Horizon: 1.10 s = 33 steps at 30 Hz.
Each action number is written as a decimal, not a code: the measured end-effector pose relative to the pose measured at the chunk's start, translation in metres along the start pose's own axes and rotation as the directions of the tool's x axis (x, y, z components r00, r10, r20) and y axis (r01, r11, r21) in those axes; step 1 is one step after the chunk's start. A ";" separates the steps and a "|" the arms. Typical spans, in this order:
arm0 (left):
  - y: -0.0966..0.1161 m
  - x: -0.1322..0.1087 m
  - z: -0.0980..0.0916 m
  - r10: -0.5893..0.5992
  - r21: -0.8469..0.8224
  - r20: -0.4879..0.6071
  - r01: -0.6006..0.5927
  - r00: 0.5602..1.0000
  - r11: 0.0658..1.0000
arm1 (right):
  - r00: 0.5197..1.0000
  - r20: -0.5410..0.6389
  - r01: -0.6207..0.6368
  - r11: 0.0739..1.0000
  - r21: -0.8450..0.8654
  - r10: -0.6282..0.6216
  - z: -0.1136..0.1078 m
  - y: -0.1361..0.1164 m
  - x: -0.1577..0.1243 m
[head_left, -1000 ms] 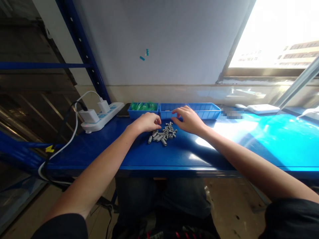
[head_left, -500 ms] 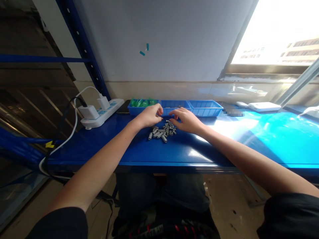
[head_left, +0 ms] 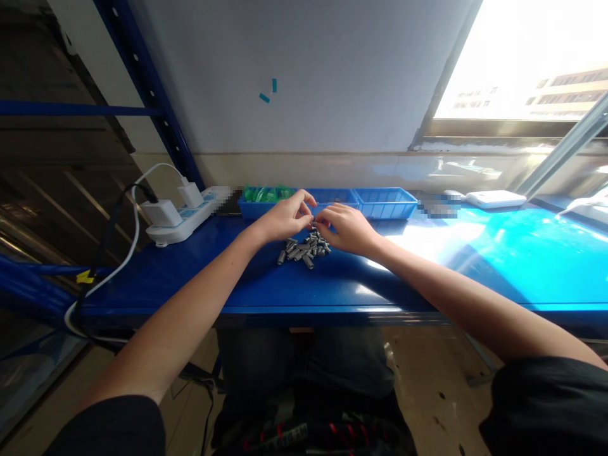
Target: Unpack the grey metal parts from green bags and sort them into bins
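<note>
A loose pile of small grey metal cylinders [head_left: 304, 248] lies on the blue table [head_left: 266, 288]. Over the pile's far edge, my left hand [head_left: 289, 215] has thumb and fingers pinched together; whatever sits between them is too small to name. My right hand [head_left: 342, 227] meets it from the right, its fingertips also closed and touching or nearly touching the left ones. Just behind the hands stands a blue bin [head_left: 330, 196] with three sections. Its left section holds green plastic packets [head_left: 266, 194]; my hands partly cover the middle section.
A white power strip [head_left: 178, 221] with plugs and cables stands at the left beside a blue rack post [head_left: 156, 95]. At the right back lie a blurred grey item [head_left: 439, 206] and a white flat device [head_left: 494, 199]. The wall [head_left: 332, 82] rises behind the bin.
My two hands have come together: the right hand moved left, and both sets of fingertips now meet above the pile. The whole view has shifted slightly.
</note>
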<state>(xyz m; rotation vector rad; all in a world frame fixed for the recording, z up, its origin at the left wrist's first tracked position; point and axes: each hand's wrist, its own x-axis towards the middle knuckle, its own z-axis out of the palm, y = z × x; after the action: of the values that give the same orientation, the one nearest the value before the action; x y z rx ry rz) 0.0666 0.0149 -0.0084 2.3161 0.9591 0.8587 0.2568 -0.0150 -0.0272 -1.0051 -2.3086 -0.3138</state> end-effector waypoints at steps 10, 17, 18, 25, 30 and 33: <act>0.013 -0.003 -0.002 0.082 0.277 0.096 -0.106 0.992 0.955 | 0.994 0.001 -0.113 0.992 0.061 0.113 0.004 0.007 0.001; 0.015 -0.003 0.001 0.049 0.335 -0.003 -0.045 0.999 0.941 | 0.991 -0.047 -0.123 0.992 0.038 0.125 -0.001 0.003 -0.001; 0.014 -0.002 0.002 0.041 0.332 -0.010 -0.036 0.999 0.942 | 0.992 -0.057 -0.115 0.993 0.026 0.116 -0.002 0.003 -0.001; 0.018 0.002 0.006 -0.017 0.315 -0.033 0.027 0.999 0.949 | 0.986 -0.100 -0.132 0.991 -0.016 0.130 0.000 0.003 0.000; 0.059 -0.037 0.014 -0.050 0.265 -0.288 0.129 0.956 0.956 | 0.967 -0.130 -0.220 0.975 0.002 0.219 -0.001 0.008 0.001; 0.052 -0.086 0.032 -0.076 0.016 -0.188 0.080 0.979 0.997 | 0.965 -0.126 -0.229 0.973 0.010 0.229 -0.002 0.011 0.001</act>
<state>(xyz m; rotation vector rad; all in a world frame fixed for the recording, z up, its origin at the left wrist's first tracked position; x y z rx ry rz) 0.0645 -0.0885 -0.0288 2.2310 1.1367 1.0514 0.2650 -0.0077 -0.0246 -1.2062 -2.0548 -0.2803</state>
